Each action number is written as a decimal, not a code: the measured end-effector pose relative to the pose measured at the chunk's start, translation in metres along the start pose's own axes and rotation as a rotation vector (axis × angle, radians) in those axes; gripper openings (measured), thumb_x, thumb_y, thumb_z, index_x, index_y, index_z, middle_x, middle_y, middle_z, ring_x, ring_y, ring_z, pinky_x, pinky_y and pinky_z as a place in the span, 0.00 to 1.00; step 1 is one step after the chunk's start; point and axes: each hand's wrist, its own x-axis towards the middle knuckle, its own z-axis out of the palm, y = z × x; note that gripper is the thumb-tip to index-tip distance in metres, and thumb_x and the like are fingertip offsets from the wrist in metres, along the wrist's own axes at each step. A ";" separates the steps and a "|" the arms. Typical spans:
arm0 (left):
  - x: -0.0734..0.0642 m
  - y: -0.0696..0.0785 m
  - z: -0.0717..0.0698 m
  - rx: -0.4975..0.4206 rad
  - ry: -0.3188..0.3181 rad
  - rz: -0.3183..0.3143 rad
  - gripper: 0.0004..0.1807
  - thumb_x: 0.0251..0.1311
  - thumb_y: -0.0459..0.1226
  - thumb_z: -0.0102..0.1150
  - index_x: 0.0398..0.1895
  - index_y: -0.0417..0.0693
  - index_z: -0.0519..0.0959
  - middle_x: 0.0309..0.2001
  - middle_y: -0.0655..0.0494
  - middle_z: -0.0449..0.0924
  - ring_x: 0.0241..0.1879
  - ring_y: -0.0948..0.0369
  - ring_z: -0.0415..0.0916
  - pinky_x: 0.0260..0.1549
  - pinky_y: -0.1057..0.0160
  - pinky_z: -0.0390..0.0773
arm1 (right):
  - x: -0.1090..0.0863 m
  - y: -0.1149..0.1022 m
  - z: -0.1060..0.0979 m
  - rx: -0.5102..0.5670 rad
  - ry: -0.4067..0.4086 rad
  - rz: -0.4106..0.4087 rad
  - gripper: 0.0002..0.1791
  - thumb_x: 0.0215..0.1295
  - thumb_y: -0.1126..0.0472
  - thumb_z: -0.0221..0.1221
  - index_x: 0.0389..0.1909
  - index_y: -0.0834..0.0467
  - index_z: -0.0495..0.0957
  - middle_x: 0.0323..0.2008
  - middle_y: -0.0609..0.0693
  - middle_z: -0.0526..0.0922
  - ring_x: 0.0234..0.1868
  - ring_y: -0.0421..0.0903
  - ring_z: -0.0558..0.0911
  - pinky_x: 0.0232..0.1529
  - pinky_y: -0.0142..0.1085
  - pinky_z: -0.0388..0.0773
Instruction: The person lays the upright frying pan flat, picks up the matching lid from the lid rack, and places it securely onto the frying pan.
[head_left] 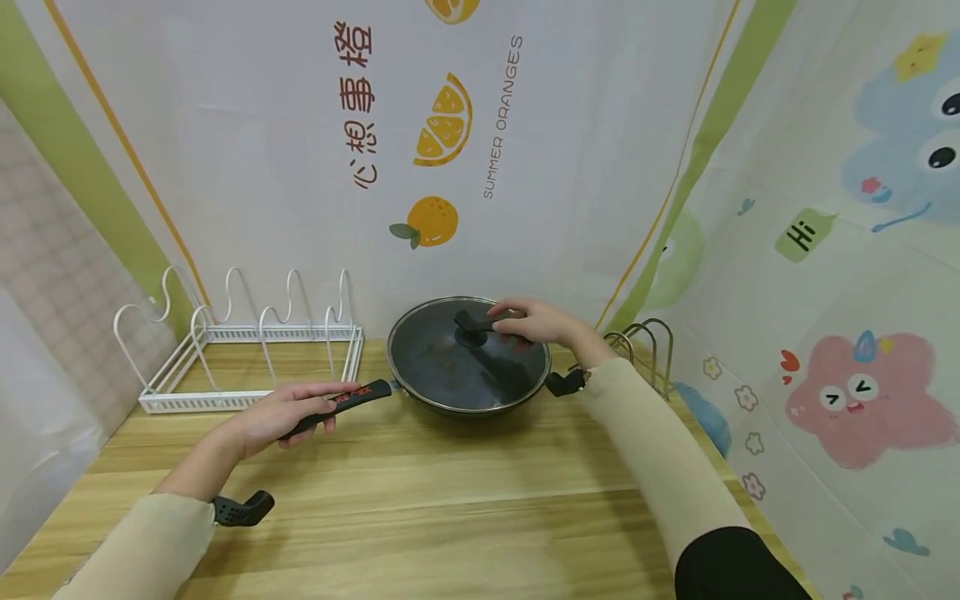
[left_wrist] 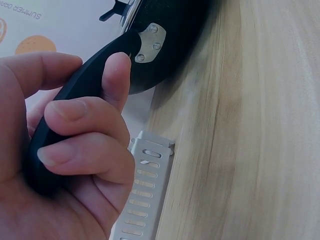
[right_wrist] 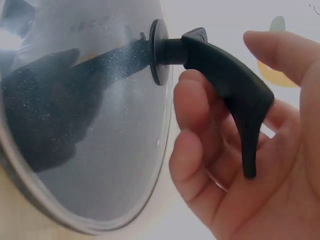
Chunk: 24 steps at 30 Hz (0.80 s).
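A dark frying pan [left_wrist: 175,35] stands on the wooden table with a glass lid [head_left: 438,367] over it. From the left, my left hand [head_left: 279,418] grips the pan's long black handle [head_left: 369,393], with fingers wrapped around it in the left wrist view. My right hand [head_left: 536,321] reaches over the lid and holds its curved black knob [right_wrist: 230,75]. In the right wrist view the fingers curl beneath the knob while the thumb [right_wrist: 280,52] stands apart from it. The lid lies over the pan's rim, partly hidden by the right hand.
Left of the pan stands a white wire rack [head_left: 202,402] with tall curved loops. A metal wire rack [head_left: 651,350] is behind the right forearm at the back right. Printed curtains [head_left: 442,275] close off the back and sides of the wooden table [head_left: 420,517].
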 end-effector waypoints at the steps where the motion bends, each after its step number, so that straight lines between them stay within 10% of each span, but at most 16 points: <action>1: 0.000 0.000 0.000 0.000 -0.001 0.001 0.30 0.86 0.43 0.52 0.85 0.47 0.66 0.38 0.51 0.82 0.19 0.68 0.62 0.19 0.69 0.64 | -0.002 0.002 0.000 0.021 0.002 -0.012 0.31 0.84 0.46 0.58 0.80 0.54 0.71 0.57 0.65 0.88 0.38 0.57 0.85 0.46 0.55 0.83; 7: 0.001 -0.002 0.000 -0.004 -0.005 -0.009 0.30 0.86 0.44 0.52 0.85 0.47 0.66 0.38 0.52 0.82 0.19 0.68 0.62 0.19 0.69 0.64 | -0.018 0.014 -0.002 0.088 0.022 -0.061 0.30 0.84 0.49 0.60 0.81 0.53 0.70 0.54 0.68 0.87 0.40 0.67 0.84 0.43 0.53 0.84; 24: 0.000 0.000 -0.001 0.018 0.013 -0.020 0.30 0.86 0.45 0.52 0.86 0.50 0.66 0.39 0.52 0.82 0.21 0.67 0.63 0.19 0.69 0.64 | -0.036 0.036 0.006 0.388 0.004 -0.041 0.31 0.85 0.55 0.58 0.84 0.46 0.67 0.56 0.66 0.88 0.40 0.57 0.87 0.39 0.41 0.81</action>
